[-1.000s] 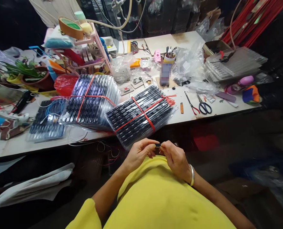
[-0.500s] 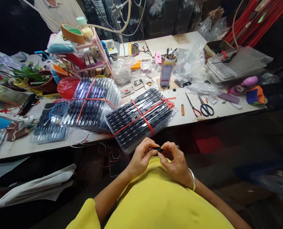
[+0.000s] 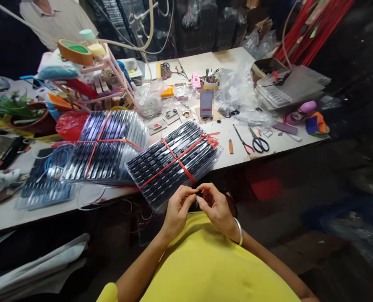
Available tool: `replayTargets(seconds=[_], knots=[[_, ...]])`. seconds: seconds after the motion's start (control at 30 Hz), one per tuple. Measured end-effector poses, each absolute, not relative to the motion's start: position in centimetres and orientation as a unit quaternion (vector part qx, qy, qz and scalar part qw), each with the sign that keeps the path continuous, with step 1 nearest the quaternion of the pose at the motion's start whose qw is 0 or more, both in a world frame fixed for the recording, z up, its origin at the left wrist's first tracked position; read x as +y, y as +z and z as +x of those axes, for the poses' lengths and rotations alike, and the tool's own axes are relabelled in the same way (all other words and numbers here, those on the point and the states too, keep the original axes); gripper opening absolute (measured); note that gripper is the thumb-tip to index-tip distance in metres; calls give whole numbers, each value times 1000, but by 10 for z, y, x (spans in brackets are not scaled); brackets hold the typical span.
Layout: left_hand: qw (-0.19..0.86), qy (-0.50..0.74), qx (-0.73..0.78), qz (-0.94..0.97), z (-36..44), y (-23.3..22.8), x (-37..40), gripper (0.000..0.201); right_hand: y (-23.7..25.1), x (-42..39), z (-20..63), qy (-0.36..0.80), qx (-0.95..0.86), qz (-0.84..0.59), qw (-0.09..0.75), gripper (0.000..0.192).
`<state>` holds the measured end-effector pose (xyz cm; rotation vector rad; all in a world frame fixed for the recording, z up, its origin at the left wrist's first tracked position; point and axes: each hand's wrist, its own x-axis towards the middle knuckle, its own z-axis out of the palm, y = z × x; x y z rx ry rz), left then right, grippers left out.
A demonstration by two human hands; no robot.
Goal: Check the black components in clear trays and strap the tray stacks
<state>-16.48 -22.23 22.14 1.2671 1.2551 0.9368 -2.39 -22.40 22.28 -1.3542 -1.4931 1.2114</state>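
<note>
My left hand (image 3: 177, 208) and my right hand (image 3: 216, 206) meet just above my yellow shirt, below the table edge. Between their fingertips they pinch a small black part (image 3: 199, 193), mostly hidden by the fingers. A silver bangle (image 3: 239, 231) sits on my right wrist. Right in front of the hands, a bundle of clear trays filled with black parts, tied with red string (image 3: 173, 159), overhangs the edge of the white table (image 3: 236, 155).
A second tied tray bundle (image 3: 106, 144) and a loose tray (image 3: 44, 182) lie to the left. Scissors (image 3: 258, 140), red-handled pliers (image 3: 243, 141), plastic bags, a pen cup (image 3: 209, 83) and stacked clear trays (image 3: 291, 86) are at the right. A person in a pale shirt (image 3: 57, 19) stands behind.
My hands have kept working the small black part; the right fingers have opened out more above it. The view has shifted, so everything sits further left and lower.
</note>
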Motion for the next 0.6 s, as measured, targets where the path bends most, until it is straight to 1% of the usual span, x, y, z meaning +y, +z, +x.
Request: replayTargets(seconds=[0.07,0.17,0.27,0.37,0.47,0.53,0.6], knots=[[503,412,527,548,-164,221,-216,11,226,-217,-19,487,-594,-516,380,21],[477,419,510,581,-162,227,-201,18,232,-211,-7,470,-601,-520,384,24],[477,338,456,671,-157,241,-178,14,237,-206,9,465,-595,-523,395,21],[460,234,366,774,-144,256,-143,12,237,-199,27,458,-578,-539,407,26],[395,167,293,855,-121,260,-97,18,230,-189,42,497,-470,-558,470,32],[352,157,290,876,-103,255,-64,25,224,-183,49,537,-379,-549,516,33],[331,144,294,885,-86,246,-34,26,216,-176,53,560,-315,-538,546,37]])
